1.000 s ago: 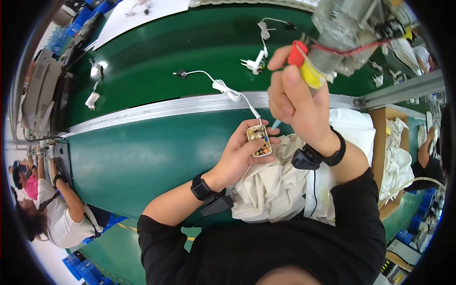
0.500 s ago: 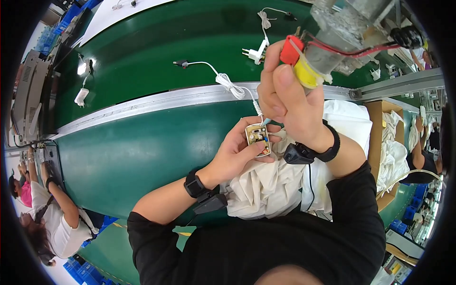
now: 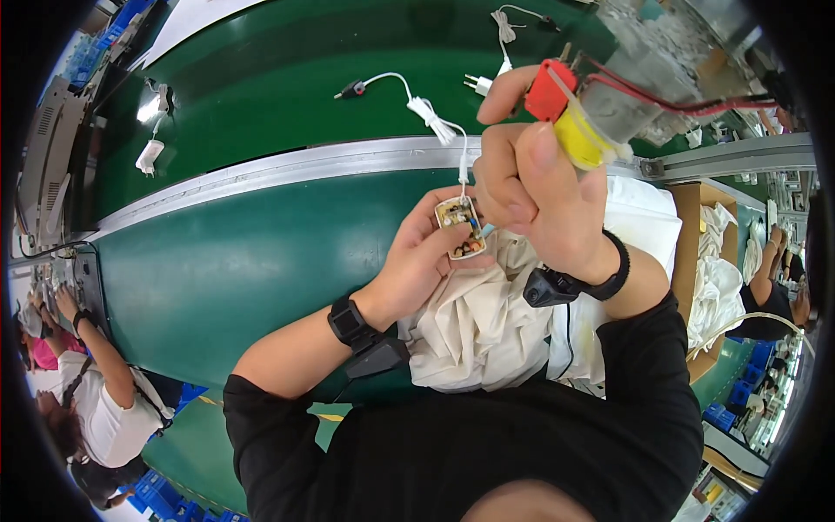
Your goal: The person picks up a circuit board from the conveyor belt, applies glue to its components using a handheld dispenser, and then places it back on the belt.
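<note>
My left hand (image 3: 419, 252) holds a small white charger housing, its face uncovered and the circuit board (image 3: 458, 224) showing, with the thumb over the components. A white cable (image 3: 431, 120), bundled in the middle, runs from the housing's top across the metal rail to a black plug end. Closed just right of it, my right hand (image 3: 544, 187) grips a handheld device (image 3: 578, 135) with a red block, a yellow band, red wires and a cloudy, grimy cylinder. A pale blue tip (image 3: 487, 230) shows below that hand, beside the board; the fingers partly hide it.
Cream cloth (image 3: 474, 335) lies bunched under my hands, and a cardboard box (image 3: 687, 226) of cloth stands at right. Beyond the metal rail (image 3: 287, 170), a white adapter (image 3: 150, 157) and other corded plugs lie on the green surface. A co-worker (image 3: 109, 400) sits at left.
My left hand has moved up and left with the charger board, tilting it, and the pale tip is now off its top edge. My right hand and the device have shifted slightly right.
</note>
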